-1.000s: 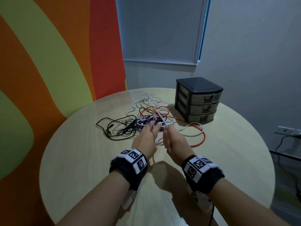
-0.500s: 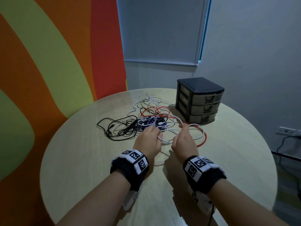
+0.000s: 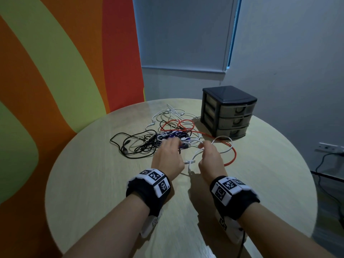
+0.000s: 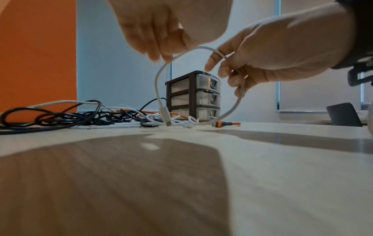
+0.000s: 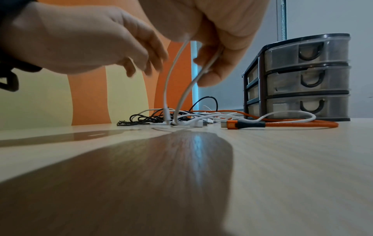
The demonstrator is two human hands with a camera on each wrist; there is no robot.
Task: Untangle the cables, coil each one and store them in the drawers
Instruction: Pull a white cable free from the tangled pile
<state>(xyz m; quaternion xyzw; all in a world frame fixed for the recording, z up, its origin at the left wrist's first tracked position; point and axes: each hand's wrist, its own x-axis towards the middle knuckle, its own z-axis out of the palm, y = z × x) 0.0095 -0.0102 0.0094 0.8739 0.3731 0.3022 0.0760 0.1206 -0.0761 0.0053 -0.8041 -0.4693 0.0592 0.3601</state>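
A tangle of cables in white, black, orange and purple lies mid-table. My right hand pinches a white cable, lifted off the table in a loop. Its plug end hangs down to the table between my hands. My left hand hovers over the purple cable with loosely bent fingers that hold nothing. The dark three-drawer unit stands behind the pile at the right with its drawers closed.
The round wooden table stands against a striped orange and green wall on the left. An orange braided cable curves out in front of the drawers. A wall socket with a black cord lies off the table at the right.
My hands have drawn apart. The right hand has pulled a loop of white cable out of the pile toward the right, and the left hand has dropped back over the tangle.
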